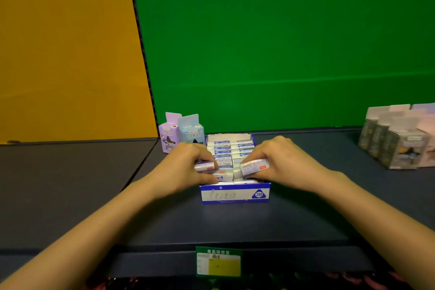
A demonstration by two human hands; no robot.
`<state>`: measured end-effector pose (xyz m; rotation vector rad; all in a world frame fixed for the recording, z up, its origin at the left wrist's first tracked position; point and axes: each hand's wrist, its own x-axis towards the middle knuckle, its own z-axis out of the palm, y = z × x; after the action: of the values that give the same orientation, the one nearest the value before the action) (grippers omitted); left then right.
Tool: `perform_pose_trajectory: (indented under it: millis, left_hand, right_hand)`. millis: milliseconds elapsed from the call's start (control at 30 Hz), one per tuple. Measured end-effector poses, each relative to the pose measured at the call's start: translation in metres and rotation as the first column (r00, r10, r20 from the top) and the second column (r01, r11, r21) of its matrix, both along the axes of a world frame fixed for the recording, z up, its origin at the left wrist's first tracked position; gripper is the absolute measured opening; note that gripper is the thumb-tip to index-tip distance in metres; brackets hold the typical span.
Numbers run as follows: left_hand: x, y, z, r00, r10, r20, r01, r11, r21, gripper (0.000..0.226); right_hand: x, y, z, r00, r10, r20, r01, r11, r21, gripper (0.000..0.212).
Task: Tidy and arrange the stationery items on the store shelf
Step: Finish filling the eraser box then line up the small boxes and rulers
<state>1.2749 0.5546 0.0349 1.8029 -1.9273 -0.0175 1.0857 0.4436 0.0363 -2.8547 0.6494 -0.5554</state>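
Note:
A blue-and-white display box (235, 194) marked 2B stands on the dark shelf (235, 223), filled with two rows of wrapped white erasers (231, 148). My left hand (186, 169) is at the box's left front corner, closed on one wrapped eraser (204, 166). At the right front, my right hand (280, 162) grips another wrapped eraser (254, 166) just above the box. Both erasers lie roughly level, over the front rows.
A purple carton (167, 135) and a light-blue carton (191, 133) stand behind the box at the left. Several grey and pink cartons (397, 139) sit at the right. A green backboard rises behind, an orange panel to the left. A price tag (219, 263) hangs on the shelf's front edge.

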Motion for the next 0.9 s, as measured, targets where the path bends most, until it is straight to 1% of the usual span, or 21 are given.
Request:
perform_pose_trajectory:
  millis: [100,200,367,467,567,667,733,800,833,900]
  left_hand:
    - [0.001,-0.004,0.001,1.000,-0.013,0.024,0.012,1.000,0.011,0.029]
    - [0.001,-0.006,0.002,0.998,-0.011,0.059,0.009,0.999,0.044,0.030]
    - [0.006,-0.003,0.003,0.998,-0.052,-0.018,0.053,0.996,0.075,0.025]
    - [0.007,-0.004,0.003,0.997,-0.072,0.002,0.072,0.994,0.082,0.024]
    - [0.007,-0.004,0.002,0.997,-0.073,0.024,0.071,0.994,0.088,0.026]
    - [0.008,0.000,0.004,0.997,-0.072,-0.028,0.074,0.995,0.068,0.030]
    - [0.009,0.003,0.007,0.995,-0.082,-0.054,0.085,0.995,0.055,0.028]
    - [0.007,0.005,0.010,0.993,-0.079,-0.083,0.086,0.993,0.077,0.023]
    - [0.006,0.005,0.011,0.991,-0.074,-0.111,0.086,0.991,0.104,0.024]
    - [0.002,0.008,0.015,0.983,-0.078,-0.167,0.106,0.980,0.167,0.036]
  right_hand:
    - [0.002,0.004,-0.001,1.000,-0.021,-0.018,0.021,1.000,0.016,0.026]
    - [0.003,0.008,0.000,0.998,-0.033,-0.051,0.032,0.999,-0.024,0.026]
    - [0.001,0.010,0.004,0.996,-0.076,-0.050,0.074,0.997,-0.027,0.028]
    - [0.002,0.014,0.006,0.994,-0.085,-0.065,0.083,0.996,-0.043,0.029]
    - [0.003,0.018,0.009,0.989,-0.098,-0.110,0.088,0.992,-0.096,0.030]
    - [0.003,0.019,0.011,0.980,-0.122,-0.158,0.097,0.983,-0.155,0.029]
    - [0.001,0.021,0.013,0.979,-0.111,-0.172,0.088,0.987,-0.135,0.027]
    - [0.001,0.024,0.015,0.978,-0.097,-0.187,0.086,0.994,-0.066,0.030]
    - [0.001,0.025,0.016,0.977,-0.086,-0.197,0.084,0.996,-0.016,0.031]
    - [0.000,0.025,0.016,0.974,-0.042,-0.221,0.059,0.996,0.072,0.027]
